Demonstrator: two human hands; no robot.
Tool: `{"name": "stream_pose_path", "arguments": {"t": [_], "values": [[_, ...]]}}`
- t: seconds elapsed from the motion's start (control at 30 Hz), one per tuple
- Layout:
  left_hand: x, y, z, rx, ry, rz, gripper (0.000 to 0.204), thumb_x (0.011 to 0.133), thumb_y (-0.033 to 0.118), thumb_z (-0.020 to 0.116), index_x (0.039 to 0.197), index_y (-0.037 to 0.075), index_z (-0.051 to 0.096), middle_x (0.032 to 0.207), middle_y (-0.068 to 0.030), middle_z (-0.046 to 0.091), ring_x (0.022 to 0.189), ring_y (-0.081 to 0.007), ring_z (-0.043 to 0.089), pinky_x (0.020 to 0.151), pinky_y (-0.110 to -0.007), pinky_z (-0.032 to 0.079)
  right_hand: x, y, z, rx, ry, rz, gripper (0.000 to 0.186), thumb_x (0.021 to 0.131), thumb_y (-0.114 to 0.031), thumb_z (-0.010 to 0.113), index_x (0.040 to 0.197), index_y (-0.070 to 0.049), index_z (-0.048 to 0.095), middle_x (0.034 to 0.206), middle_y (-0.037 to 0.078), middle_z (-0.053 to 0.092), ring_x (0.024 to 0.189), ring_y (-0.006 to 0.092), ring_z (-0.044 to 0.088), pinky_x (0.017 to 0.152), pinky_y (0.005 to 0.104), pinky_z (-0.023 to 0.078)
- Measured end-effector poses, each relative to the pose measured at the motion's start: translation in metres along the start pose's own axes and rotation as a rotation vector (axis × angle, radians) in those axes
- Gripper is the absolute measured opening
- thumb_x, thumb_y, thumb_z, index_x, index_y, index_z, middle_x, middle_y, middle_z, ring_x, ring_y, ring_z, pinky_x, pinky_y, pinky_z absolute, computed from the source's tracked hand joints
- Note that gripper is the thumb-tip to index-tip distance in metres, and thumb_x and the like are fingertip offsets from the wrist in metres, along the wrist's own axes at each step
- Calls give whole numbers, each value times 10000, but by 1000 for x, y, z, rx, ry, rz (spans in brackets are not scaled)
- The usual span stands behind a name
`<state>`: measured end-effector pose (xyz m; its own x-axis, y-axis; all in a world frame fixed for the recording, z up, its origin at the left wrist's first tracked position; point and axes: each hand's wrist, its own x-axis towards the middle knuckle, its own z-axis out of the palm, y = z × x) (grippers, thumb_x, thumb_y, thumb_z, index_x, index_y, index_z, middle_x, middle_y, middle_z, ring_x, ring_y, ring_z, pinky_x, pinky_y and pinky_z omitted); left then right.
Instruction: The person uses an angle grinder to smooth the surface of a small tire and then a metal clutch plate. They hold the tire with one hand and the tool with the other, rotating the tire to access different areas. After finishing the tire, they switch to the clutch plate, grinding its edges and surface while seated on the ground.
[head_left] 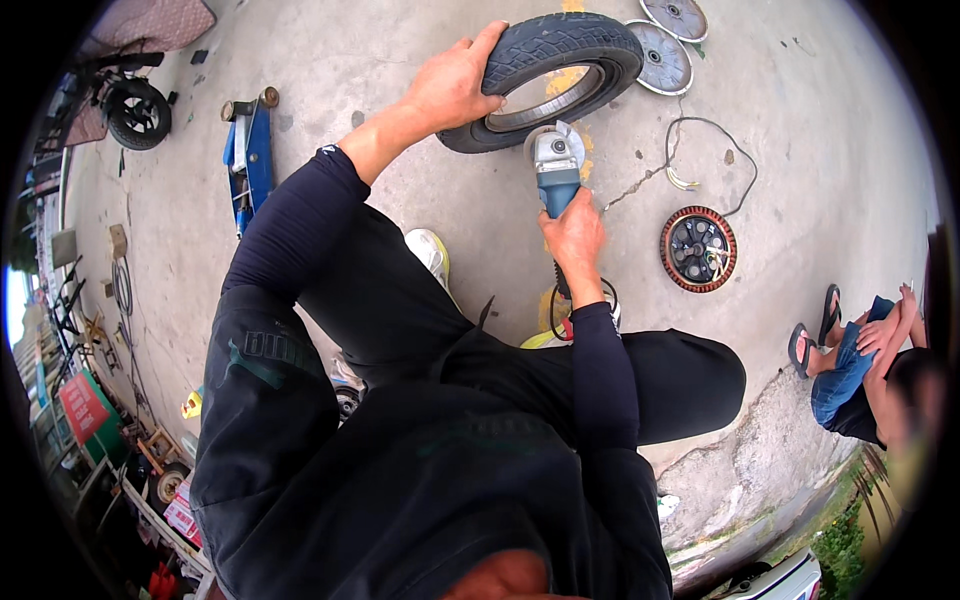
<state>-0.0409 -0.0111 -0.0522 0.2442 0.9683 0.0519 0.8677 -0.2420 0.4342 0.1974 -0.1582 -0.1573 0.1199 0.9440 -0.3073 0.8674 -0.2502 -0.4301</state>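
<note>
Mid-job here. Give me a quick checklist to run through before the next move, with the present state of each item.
1. Left hand gripping the black, treaded rubber tyre: ok.
2. Right hand holding the blue-and-silver angle grinder: ok.
3. Gloves worn: not ok, both hands are bare.
4. Pale round grinder disc stopped: cannot tell from a still picture.
5. Round black-and-copper motor part apart from the grinder: ok, it lies to the right on the grey concrete floor.
6. Eye protection worn: cannot tell, eyes out of view.
</note>
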Motion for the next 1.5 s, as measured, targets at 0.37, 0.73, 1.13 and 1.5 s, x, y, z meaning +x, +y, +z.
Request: {"name": "stream_pose_path", "arguments": {"t": [0.37,0.73,1.13,1.5], "values": [[-8,18,-72,72,-90,129,737,761,236,756,1428,74,487,1067,-249,660,981,-426,657,827,-481,535,1,-53,-4,135,-235,-143,569,744,-284,799,1122,36,519,998,269,696,945,440,685,828,506,538],[14,33,-48,147,-47,144,686,772,307,765,1379,92,530,922,-211,651,864,-399,669,744,-484,546,43,-101,16,235,-301,-149,571,737,-295,804,1091,52,521,992,284,699,972,445,681,824,505,544],[24,39,-47,100,-56,149,628,806,387,759,1329,101,560,949,-211,675,889,-398,677,747,-503,539,60,-88,23,-115,-184,-243,516,774,-221,812,1099,-3,475,1071,200,666,954,407,702,813,488,574],[27,34,-44,185,-21,160,641,787,382,767,1325,102,560,957,-217,679,898,-403,682,754,-507,542,50,-82,22,-169,41,-302,509,748,-223,816,1090,-11,504,1059,197,670,899,385,711,778,477,580]]}}
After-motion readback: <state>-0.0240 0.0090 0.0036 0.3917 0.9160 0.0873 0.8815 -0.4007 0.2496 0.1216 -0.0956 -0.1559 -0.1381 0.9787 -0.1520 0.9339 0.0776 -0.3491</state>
